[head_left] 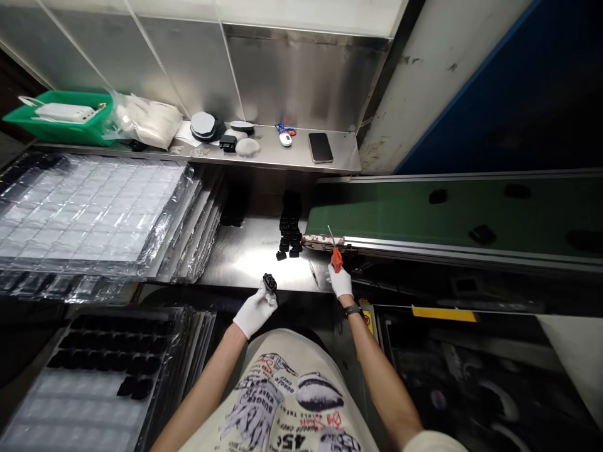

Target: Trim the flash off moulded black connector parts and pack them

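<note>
Two gloved hands at a steel bench (249, 260), seen from above. The left hand (257, 309) holds a black part (269, 282) just beyond the front edge of the bench, thumb and fingers pinching its lower end so that the upper face, with its round recesses, is exposed. The right hand (340, 282) is wrapped about an orange-handled tool (336, 259), its fingers closed on the grip and the slim metal tip directed away from the wearer, apart from the black part; the placing of each finger is too small to tell. Between and beyond the hands, similar parts stand in close rows (289, 233) beside the end of a green conveyor belt (367, 210), and a thin metal implement (313, 274) lies near the right hand. The black part is probably light and stiff, likely moulded plastic, and somewhat slippery against glove fabric; its recessed face may be the more delicate region. The best hold is presumably across the outer side walls, low down, with fingertips clear of the recesses and of the sharp-looking tip
</note>
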Demonstrator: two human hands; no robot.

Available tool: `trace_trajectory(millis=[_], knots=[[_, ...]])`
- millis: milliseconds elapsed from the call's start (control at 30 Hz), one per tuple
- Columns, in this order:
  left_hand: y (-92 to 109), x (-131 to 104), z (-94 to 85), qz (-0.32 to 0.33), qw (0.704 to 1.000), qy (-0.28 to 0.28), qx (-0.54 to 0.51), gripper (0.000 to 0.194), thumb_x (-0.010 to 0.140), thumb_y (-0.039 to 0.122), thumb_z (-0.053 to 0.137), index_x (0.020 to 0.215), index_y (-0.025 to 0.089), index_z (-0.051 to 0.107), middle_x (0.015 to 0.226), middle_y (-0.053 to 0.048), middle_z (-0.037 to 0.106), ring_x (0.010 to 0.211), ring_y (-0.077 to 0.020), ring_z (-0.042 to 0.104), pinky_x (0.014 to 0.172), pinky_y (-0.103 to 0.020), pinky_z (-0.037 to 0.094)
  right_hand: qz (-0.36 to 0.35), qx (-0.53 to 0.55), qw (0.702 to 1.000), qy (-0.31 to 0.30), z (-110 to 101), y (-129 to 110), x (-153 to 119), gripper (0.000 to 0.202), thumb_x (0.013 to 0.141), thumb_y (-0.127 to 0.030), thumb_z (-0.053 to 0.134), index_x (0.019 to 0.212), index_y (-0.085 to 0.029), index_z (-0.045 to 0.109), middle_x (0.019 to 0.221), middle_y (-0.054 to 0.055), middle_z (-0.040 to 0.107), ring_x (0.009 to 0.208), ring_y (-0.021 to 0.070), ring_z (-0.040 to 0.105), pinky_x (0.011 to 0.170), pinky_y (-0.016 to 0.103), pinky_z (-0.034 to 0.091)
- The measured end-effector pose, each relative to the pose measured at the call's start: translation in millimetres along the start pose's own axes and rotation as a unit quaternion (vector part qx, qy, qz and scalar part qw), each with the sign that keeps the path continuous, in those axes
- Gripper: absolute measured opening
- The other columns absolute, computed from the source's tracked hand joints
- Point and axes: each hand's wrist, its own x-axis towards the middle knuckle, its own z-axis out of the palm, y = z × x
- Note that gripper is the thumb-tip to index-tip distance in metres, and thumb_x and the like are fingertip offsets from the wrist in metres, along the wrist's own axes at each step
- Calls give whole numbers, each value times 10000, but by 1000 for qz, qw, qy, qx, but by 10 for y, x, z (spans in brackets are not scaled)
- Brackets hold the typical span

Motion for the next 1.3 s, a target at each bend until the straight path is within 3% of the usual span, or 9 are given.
trace_trajectory(millis=[133, 200, 300, 400, 533, 733, 800, 1000, 1300], knots=[[213, -22, 116, 100, 979, 51, 170, 323, 860, 412, 945, 961, 143, 797, 772, 5, 632, 655, -86, 521, 645, -214, 466, 21, -43, 998, -47, 9, -41, -294, 521, 990, -372, 767, 1398, -49, 748, 1145, 229, 828, 1045, 328, 803, 889, 359, 573], [312, -41, 233, 155, 946, 75, 276, 358, 814, 457, 955, 924, 139, 832, 752, -14, 685, 679, -124, 569, 660, -243, 470, -6, -47, 998, -49, 53, -202, -550, 465, 993, -380, 765, 1381, -125, 776, 1196, 200, 828, 1130, 341, 791, 972, 400, 578], [438, -68, 514, 226, 879, 60, 416, 211, 815, 385, 912, 825, 183, 850, 797, -39, 777, 767, -192, 662, 740, -288, 508, -203, -48, 976, 64, 205, -601, -900, 558, 1049, -411, 692, 1575, -228, 656, 1599, 142, 662, 1488, 323, 607, 1266, 458, 434], [547, -75, 818, 279, 815, -9, 508, 96, 824, 190, 815, 729, 208, 813, 769, -22, 778, 752, -188, 663, 787, -306, 513, -362, -87, 905, 204, 338, -1000, -992, 685, 990, -304, 742, 1643, -171, 581, 1735, 166, 520, 1598, 359, 470, 1375, 544, 261], [718, -56, 1031, 326, 752, -75, 567, 173, 819, 54, 726, 786, 201, 811, 858, -38, 808, 824, -196, 692, 852, -329, 525, -341, -106, 894, 271, 300, -1279, -865, 489, 1013, -256, 668, 1490, -160, 715, 1638, 154, 631, 1538, 356, 514, 1352, 556, 272], [1018, -94, 1027, 472, 613, -96, 627, 148, 952, 154, 749, 827, 204, 811, 799, -24, 804, 712, -169, 690, 734, -311, 567, -319, -115, 878, 338, 154, -1439, -915, 459, 1008, -248, 656, 1449, -153, 737, 1608, 165, 651, 1535, 359, 515, 1343, 579, 291], [1173, -203, 1035, 477, 618, -123, 612, 141, 972, 173, 776, 842, 205, 822, 805, -16, 812, 715, -166, 707, 723, -306, 584, -327, -107, 873, 345, 101, -1508, -1004, 384, 983, -253, 688, 1346, -172, 782, 1551, 147, 697, 1509, 350, 551, 1346, 578, 310], [1790, -768, 1073, 377, 749, -179, 514, 353, 1150, 363, 629, 950, 219, 883, 931, -25, 845, 828, -152, 779, 767, -296, 643, -326, 21, 879, 347, -220, -1793, -1481, 365, 857, -466, 863, 1142, -248, 799, 1514, 92, 710, 1506, 364, 584, 1346, 612, 380], [2053, -977, 1041, 393, 769, -109, 491, 456, 1160, 285, 575, 823, 210, 872, 817, -16, 830, 706, -133, 762, 720, -288, 650, -340, 53, 899, 269, -372, -2043, -1718, 294, 886, -471, 822, 1080, -255, 774, 1528, 119, 671, 1536, 406, 558, 1363, 689, 349]])
